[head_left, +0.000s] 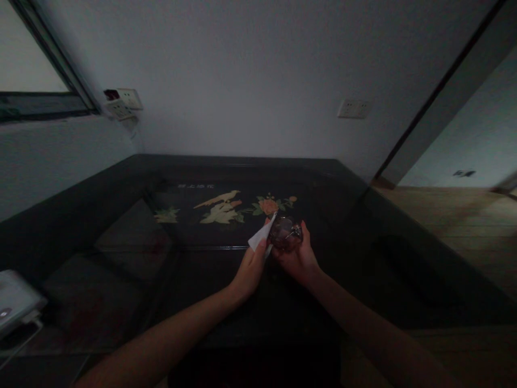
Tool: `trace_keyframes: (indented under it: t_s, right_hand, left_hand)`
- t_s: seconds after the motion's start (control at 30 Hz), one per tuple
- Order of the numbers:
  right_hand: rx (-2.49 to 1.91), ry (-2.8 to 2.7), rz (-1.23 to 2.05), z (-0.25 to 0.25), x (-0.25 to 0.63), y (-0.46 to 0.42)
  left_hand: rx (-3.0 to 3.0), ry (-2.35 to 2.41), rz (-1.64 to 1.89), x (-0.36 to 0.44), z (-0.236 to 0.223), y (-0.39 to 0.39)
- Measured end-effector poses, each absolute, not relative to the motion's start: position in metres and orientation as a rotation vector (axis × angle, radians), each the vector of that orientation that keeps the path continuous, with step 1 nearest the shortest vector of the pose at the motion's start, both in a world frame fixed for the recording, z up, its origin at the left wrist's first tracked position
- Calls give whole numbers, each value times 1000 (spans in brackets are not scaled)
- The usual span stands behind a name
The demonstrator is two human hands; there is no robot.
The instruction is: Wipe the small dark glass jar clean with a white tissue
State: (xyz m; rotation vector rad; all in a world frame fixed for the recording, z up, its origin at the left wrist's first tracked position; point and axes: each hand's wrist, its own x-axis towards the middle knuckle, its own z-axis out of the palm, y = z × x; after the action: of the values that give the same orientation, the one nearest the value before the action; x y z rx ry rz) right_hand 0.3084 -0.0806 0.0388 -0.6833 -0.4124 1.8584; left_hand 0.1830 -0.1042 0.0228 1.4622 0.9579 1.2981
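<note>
My right hand is wrapped round a clear, rounded glass vessel with a purplish tint, its fingers behind and under it. Whether it is a cup or a small jar I cannot tell. In my left hand a folded white tissue is pinched between thumb and fingers, close against the left side of the glass. Both hands are together above the dark table, and some fingertips are hidden behind the glass and the tissue.
The dark glossy table bears a bird-and-flower picture. A white device with a cable stands at the left edge. A dark long object lies on the right. Wall sockets are behind.
</note>
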Motion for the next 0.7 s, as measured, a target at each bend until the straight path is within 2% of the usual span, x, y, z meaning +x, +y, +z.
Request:
trace_keyframes:
  t_s: [0.2,0.53,0.7]
  right_hand:
    - [-685,-436,1799,34,306,-79]
    - [-760,-479,1810,33,299,-85]
    - [-821,-582,1754,25,294,-87]
  left_hand:
    - [1696,1007,1261,187,14,-111]
    - [2481,1006,1093,183,24,-112]
    - [2479,1009,1101,178,28,-106]
